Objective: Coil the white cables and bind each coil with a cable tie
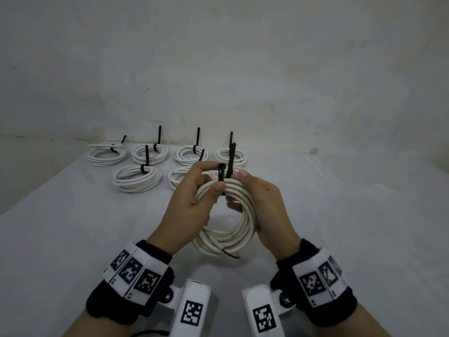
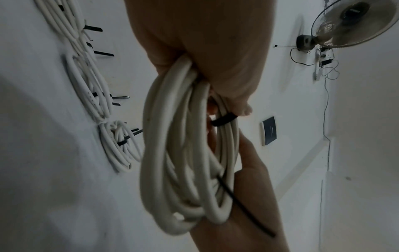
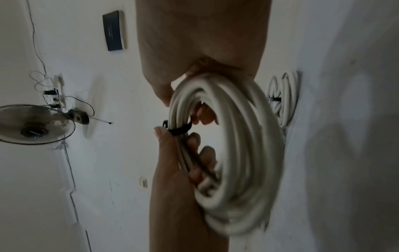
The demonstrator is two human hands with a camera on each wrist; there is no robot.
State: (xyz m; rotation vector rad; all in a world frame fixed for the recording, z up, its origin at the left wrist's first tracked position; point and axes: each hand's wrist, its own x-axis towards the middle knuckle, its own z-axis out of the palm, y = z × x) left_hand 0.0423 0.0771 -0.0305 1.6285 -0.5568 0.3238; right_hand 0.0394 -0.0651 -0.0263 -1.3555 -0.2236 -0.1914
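Note:
I hold a white cable coil upright above the table, between both hands. A black cable tie wraps its top strands, with the tail standing straight up. My left hand pinches the tie's head between forefinger and thumb, its other fingers curled round the coil's left side. My right hand grips the coil's right side, fingers through the middle and thumb beside the tail. A thin black end sticks out at the coil's bottom. The wrist views show the coil and the tie band.
Several bound white coils with upright black tie tails lie in two rows at the back of the white table, among them a front-left coil and a far-left coil. A wall rises just behind them. A wall fan shows in the wrist views.

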